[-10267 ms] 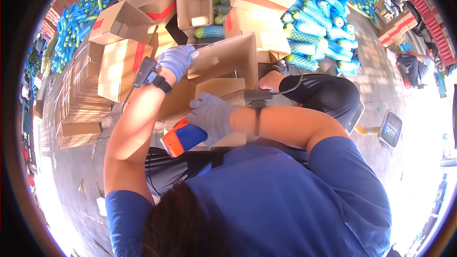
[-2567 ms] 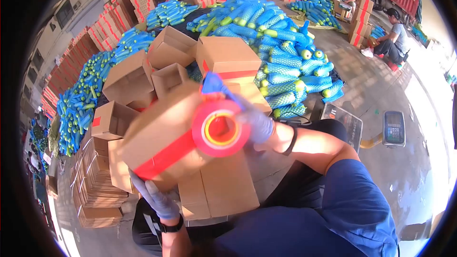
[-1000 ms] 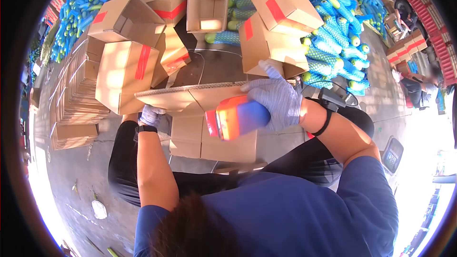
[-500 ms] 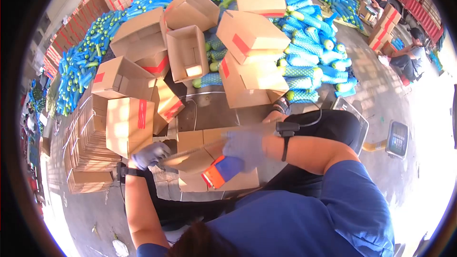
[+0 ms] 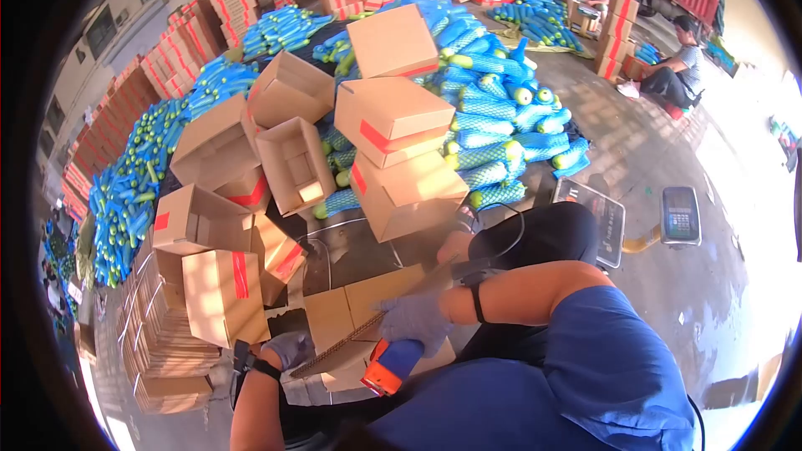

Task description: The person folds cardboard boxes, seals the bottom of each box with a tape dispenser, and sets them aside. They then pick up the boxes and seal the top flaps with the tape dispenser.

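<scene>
My gloved left hand [image 5: 292, 349] curls at the near left end of a flattened carton [image 5: 338, 357], which is seen almost edge-on and slants up to the right. In my gloved right hand [image 5: 416, 321] is a blue-and-orange tape dispenser [image 5: 393, 367], held beside that carton. The far end of the carton is blurred. Beneath both hands lies another piece of cardboard with open flaps [image 5: 330, 317]. The left fingertips are partly hidden.
Open cartons [image 5: 292, 163] are piled ahead, with a bundle of flat cartons [image 5: 163, 338] at left. Netted green vegetables [image 5: 493, 134] lie heaped behind. A scale display [image 5: 681, 215] stands at right. A seated person [image 5: 672, 71] is at far right.
The view has tilted up, so the scene sits lower. Both hands and the flattened carton stay together, and the tape dispenser remains in my right hand.
</scene>
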### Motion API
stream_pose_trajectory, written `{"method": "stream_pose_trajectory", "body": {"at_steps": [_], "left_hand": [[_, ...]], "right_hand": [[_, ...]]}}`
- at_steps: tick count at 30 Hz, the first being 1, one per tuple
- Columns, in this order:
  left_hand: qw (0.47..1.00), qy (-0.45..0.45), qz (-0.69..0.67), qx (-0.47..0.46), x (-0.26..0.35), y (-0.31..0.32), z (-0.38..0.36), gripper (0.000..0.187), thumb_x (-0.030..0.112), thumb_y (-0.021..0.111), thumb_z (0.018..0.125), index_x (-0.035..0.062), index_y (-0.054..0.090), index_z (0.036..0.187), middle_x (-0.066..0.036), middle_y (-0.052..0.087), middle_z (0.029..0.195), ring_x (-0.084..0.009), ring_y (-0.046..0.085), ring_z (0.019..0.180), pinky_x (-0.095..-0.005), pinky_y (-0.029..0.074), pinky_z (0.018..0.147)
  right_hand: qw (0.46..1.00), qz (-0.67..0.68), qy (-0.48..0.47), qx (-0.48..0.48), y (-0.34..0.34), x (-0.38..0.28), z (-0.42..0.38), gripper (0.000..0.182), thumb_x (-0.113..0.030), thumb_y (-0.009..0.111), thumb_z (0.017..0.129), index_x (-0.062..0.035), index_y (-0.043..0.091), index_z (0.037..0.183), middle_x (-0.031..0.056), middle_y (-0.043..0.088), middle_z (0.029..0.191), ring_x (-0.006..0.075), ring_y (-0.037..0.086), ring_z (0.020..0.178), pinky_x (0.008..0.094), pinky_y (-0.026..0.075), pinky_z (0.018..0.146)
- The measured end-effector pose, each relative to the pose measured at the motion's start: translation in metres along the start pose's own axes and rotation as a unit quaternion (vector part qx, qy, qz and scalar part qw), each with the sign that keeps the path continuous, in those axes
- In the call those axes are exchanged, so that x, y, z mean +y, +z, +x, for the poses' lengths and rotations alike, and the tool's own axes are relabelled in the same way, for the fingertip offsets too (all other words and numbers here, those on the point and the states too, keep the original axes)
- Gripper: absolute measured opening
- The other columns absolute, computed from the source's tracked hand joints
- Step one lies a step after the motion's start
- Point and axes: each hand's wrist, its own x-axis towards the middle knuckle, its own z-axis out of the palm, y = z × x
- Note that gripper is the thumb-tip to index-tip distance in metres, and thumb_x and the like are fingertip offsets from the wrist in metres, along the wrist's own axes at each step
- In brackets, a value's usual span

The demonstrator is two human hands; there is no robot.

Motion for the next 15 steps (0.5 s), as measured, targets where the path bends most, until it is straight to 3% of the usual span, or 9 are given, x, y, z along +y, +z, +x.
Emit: {"method": "stream_pose_trajectory", "body": {"at_steps": [1,3,4,5,7,9,11,12,15], "left_hand": [[0.990,-0.018,0.142,-0.019,-0.012,0.019,0.005,0.025,0.022,0.057,0.095,0.0086,0.070,0.112,-0.014,0.072,0.097,-0.0224,0.067,0.094,-0.0340,0.050,0.089],[0.991,0.109,-0.002,0.075,-0.011,0.043,0.000,0.034,0.030,0.054,0.096,0.0062,0.069,0.115,-0.015,0.072,0.102,-0.0253,0.066,0.099,-0.0344,0.049,0.093],[0.970,0.135,-0.189,0.071,0.021,0.027,-0.020,0.045,0.039,0.054,0.097,0.0032,0.065,0.122,-0.013,0.070,0.108,-0.0231,0.064,0.103,-0.0331,0.048,0.094],[0.970,0.146,-0.183,0.060,0.028,0.022,-0.027,0.045,0.039,0.054,0.097,0.0032,0.065,0.122,-0.013,0.070,0.108,-0.0231,0.064,0.103,-0.0331,0.048,0.094],[0.873,0.217,-0.433,0.062,0.038,0.020,-0.027,0.054,0.046,0.059,0.096,0.0013,0.061,0.125,-0.011,0.066,0.115,-0.0195,0.061,0.106,-0.0332,0.047,0.093],[0.941,0.112,-0.320,0.023,0.034,0.017,-0.029,0.057,0.048,0.063,0.095,0.0014,0.058,0.126,-0.007,0.062,0.119,-0.0147,0.057,0.108,-0.0326,0.046,0.092],[0.935,0.172,-0.291,0.111,-0.002,0.028,-0.012,0.044,0.045,0.069,0.089,0.0061,0.066,0.109,-0.007,0.068,0.096,-0.0196,0.063,0.090,-0.0344,0.049,0.080],[0.941,0.185,-0.275,0.071,-0.014,0.032,-0.006,0.044,0.045,0.069,0.089,0.0061,0.066,0.109,-0.007,0.068,0.096,-0.0196,0.063,0.090,-0.0344,0.049,0.080],[0.959,0.137,-0.208,0.134,-0.032,0.025,-0.011,0.062,0.058,0.040,0.100,0.0066,0.052,0.132,-0.014,0.058,0.111,-0.0306,0.056,0.103,-0.0386,0.045,0.090]], "right_hand": [[1.000,-0.003,0.015,0.004,0.003,-0.003,-0.002,0.043,-0.028,0.076,0.057,-0.0089,0.062,0.093,0.0092,0.066,0.091,0.0323,0.063,0.098,0.0500,0.029,0.113],[0.998,-0.041,0.029,-0.047,0.000,-0.003,-0.006,0.046,-0.031,0.076,0.058,-0.0085,0.062,0.094,0.0096,0.067,0.088,0.0317,0.065,0.094,0.0501,0.028,0.114],[0.997,-0.041,0.047,-0.042,-0.002,-0.002,-0.005,0.046,-0.031,0.076,0.058,-0.0085,0.062,0.094,0.0096,0.067,0.088,0.0317,0.065,0.094,0.0501,0.028,0.114],[0.996,-0.050,0.049,-0.046,-0.002,-0.002,-0.001,0.047,-0.034,0.075,0.057,-0.0081,0.062,0.094,0.0100,0.067,0.086,0.0314,0.066,0.091,0.0500,0.027,0.115],[0.995,-0.060,0.067,-0.052,-0.001,0.001,0.007,0.049,-0.036,0.074,0.057,-0.0076,0.062,0.094,0.0105,0.067,0.083,0.0311,0.066,0.089,0.0499,0.027,0.115],[0.998,-0.054,0.026,0.024,0.008,0.004,0.016,0.052,-0.040,0.074,0.056,-0.0068,0.062,0.093,0.0101,0.067,0.079,0.0311,0.067,0.082,0.0496,0.028,0.113],[0.998,-0.053,0.040,0.014,0.009,0.003,0.022,0.053,-0.042,0.073,0.056,-0.0074,0.062,0.094,0.0072,0.067,0.076,0.0310,0.067,0.076,0.0491,0.028,0.113],[0.997,-0.069,0.036,0.018,0.007,0.004,0.023,0.053,-0.044,0.072,0.058,-0.0076,0.062,0.096,0.0062,0.067,0.076,0.0305,0.068,0.075,0.0491,0.027,0.114],[0.990,-0.129,0.032,0.036,0.015,0.018,0.025,0.054,-0.048,0.070,0.064,-0.0082,0.063,0.100,0.0050,0.068,0.076,0.0291,0.069,0.076,0.0486,0.024,0.116]]}}
